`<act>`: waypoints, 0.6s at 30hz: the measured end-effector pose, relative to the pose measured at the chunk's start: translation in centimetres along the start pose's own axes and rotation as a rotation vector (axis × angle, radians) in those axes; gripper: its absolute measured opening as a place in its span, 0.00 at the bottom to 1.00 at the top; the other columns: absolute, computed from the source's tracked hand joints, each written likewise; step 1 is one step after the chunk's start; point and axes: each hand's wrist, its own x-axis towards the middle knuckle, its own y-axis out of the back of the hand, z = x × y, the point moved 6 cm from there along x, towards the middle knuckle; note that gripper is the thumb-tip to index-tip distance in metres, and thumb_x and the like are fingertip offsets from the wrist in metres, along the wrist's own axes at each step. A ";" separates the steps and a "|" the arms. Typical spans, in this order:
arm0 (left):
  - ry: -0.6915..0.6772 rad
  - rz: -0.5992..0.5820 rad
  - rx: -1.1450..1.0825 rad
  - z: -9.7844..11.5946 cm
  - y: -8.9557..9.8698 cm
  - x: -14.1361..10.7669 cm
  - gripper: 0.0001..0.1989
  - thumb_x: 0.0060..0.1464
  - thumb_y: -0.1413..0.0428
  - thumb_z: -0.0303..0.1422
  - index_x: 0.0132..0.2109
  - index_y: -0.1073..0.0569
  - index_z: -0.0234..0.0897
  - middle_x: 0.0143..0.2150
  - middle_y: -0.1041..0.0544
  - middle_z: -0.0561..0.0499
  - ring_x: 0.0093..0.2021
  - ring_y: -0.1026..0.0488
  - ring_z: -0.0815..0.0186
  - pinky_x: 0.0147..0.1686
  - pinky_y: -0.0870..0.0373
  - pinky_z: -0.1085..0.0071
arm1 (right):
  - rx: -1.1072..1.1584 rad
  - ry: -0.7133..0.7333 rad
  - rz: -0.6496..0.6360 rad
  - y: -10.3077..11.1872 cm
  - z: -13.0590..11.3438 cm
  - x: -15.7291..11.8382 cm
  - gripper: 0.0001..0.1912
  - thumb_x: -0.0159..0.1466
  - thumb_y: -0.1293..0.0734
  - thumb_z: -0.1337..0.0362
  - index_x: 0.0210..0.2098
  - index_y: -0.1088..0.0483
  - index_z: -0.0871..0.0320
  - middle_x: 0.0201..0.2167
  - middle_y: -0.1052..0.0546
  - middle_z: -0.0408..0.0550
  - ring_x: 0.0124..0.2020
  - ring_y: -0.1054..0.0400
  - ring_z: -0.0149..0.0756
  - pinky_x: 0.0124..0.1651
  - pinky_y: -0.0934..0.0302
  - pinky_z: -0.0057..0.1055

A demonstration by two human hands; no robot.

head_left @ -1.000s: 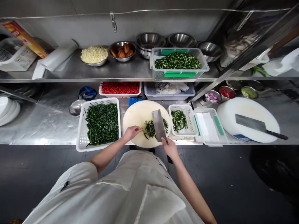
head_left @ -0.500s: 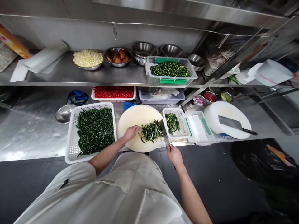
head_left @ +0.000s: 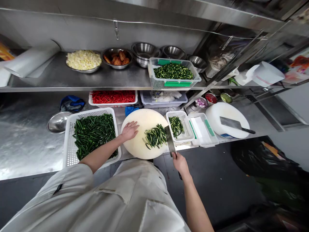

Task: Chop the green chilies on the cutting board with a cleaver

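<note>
My right hand (head_left: 181,164) grips a cleaver (head_left: 171,140) by its handle, the blade at the right edge of a round white cutting board (head_left: 135,120). Beside the blade, on the board, lies a pile of sliced green chili peppers (head_left: 156,136). My left hand (head_left: 130,130) is over the board's left part, fingers spread and holding nothing, apart from the pile. To its left a white basket (head_left: 68,145) is full of whole green chilies (head_left: 95,133). Right of the cleaver, a smaller white basket (head_left: 187,137) holds more cut green chilies (head_left: 176,126).
A second cleaver (head_left: 230,122) rests on a thick white board (head_left: 212,112) at right. Behind my board stand a tray of red chilies (head_left: 113,96) and a lilac tray (head_left: 164,103). On the shelf above sits a clear box of chopped greens (head_left: 175,71). A metal bowl (head_left: 58,123) lies at left.
My left hand has moved left, away from the sliced chilies, and its fingers have spread. My right hand keeps the cleaver at nearly the same spot. The view has shifted slightly.
</note>
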 end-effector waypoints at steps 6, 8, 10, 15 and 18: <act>0.115 -0.079 -0.126 0.1 0.5 -1.9 0.08 0.65 0.41 0.39 0.43 0.20 0.42 0.49 0.17 0.46 0.51 0.20 0.54 0.55 0.24 0.59 | -0.018 -0.003 0.004 0.0 0.1 -0.6 0.22 0.79 0.45 0.55 0.50 0.22 0.59 0.44 0.15 0.61 0.47 0.20 0.46 0.42 0.40 0.30; 0.165 -0.078 -0.144 0.4 1.0 -2.9 0.12 0.69 0.45 0.41 0.43 0.20 0.42 0.46 0.17 0.48 0.46 0.19 0.57 0.52 0.22 0.61 | -0.019 0.014 -0.004 0.4 0.2 -0.3 0.21 0.79 0.44 0.55 0.50 0.22 0.58 0.44 0.15 0.59 0.47 0.20 0.45 0.42 0.41 0.29; 0.126 -0.060 -0.162 2.1 1.2 -3.9 0.16 0.73 0.50 0.42 0.46 0.19 0.44 0.49 0.16 0.49 0.50 0.19 0.58 0.56 0.23 0.61 | -0.024 0.026 -0.022 0.9 0.5 0.1 0.22 0.79 0.44 0.55 0.48 0.22 0.58 0.44 0.15 0.59 0.48 0.20 0.45 0.42 0.41 0.29; -0.213 -0.051 -0.162 10.6 -1.7 -5.9 0.30 0.66 0.40 0.51 0.70 0.30 0.47 0.73 0.32 0.46 0.76 0.41 0.49 0.76 0.45 0.48 | -0.076 0.090 -0.059 2.0 0.5 1.8 0.22 0.79 0.45 0.56 0.50 0.23 0.59 0.44 0.15 0.60 0.48 0.20 0.46 0.44 0.40 0.30; -0.271 -0.060 -0.085 14.6 -4.6 -4.8 0.45 0.57 0.33 0.55 0.75 0.38 0.53 0.78 0.43 0.45 0.79 0.51 0.41 0.77 0.59 0.38 | -0.125 0.130 -0.072 2.1 0.1 2.2 0.21 0.79 0.46 0.57 0.52 0.24 0.59 0.44 0.16 0.60 0.46 0.20 0.46 0.44 0.40 0.30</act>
